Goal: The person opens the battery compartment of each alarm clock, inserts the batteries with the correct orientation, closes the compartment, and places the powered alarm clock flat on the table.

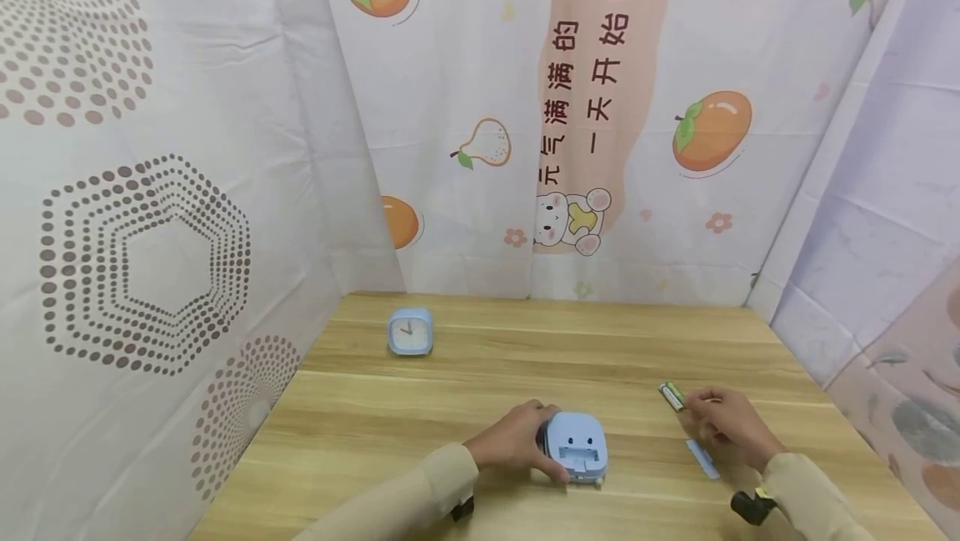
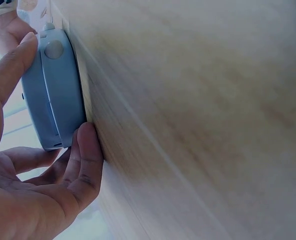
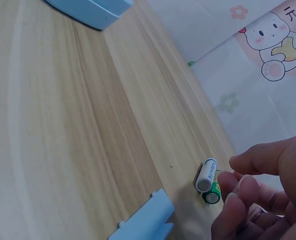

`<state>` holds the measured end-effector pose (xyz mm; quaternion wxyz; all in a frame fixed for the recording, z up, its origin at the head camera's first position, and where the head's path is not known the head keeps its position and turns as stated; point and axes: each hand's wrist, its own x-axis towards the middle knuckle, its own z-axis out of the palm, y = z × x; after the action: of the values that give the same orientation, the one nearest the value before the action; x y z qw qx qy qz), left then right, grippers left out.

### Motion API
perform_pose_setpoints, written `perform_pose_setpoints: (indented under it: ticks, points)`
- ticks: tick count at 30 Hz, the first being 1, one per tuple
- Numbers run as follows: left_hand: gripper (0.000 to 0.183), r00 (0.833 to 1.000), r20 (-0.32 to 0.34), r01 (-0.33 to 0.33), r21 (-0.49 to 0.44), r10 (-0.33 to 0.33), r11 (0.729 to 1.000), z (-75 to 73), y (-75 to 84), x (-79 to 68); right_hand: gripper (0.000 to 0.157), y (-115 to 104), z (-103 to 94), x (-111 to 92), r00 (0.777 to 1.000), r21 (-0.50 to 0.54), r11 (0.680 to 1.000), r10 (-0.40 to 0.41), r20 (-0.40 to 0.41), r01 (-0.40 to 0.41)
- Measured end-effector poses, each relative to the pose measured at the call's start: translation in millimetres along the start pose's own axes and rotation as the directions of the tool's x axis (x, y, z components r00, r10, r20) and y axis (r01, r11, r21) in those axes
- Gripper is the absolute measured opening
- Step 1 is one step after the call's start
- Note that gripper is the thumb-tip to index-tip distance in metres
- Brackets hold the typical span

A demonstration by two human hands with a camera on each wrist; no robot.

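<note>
My left hand [image 1: 516,438] grips a light blue alarm clock [image 1: 576,426] by its left side, thumb and fingers on opposite edges. The clock lies face down on the table, so its dial is hidden; two dark knobs and an uncovered battery compartment show on its back. To the right, my right hand [image 1: 729,424] hovers with loosely bent fingers beside two batteries, touching or very near them. One battery is white [image 3: 206,175], the other green [image 3: 213,193]; they lie side by side. Nearer me rests a light blue battery cover [image 1: 702,458], apart from the hand.
A second light blue clock [image 1: 410,331] stands at the back left, dial facing me. The wooden table [image 1: 480,358] ends against a printed curtain [image 1: 465,66] at the back, with more curtains at both sides.
</note>
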<state>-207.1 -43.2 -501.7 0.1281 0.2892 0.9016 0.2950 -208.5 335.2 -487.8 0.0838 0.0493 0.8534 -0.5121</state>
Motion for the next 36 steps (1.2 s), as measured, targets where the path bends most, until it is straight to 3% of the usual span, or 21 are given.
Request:
perform_pose_setpoints:
  ticks: [25,36]
  points:
    - [0.097,1.0,0.008,-0.011,-0.013,0.011,1.0,-0.4,0.3,0.2,0.041,11.8,-2.1,27.7,0.997,0.009,0.998,0.058,-0.051,-0.058]
    - [0.1,1.0,0.009,-0.003,-0.015,0.003,1.0,-2.3,1.2,-2.3,0.027,17.3,3.8,37.2,0.996,-0.05,0.997,0.049,-0.074,-0.052]
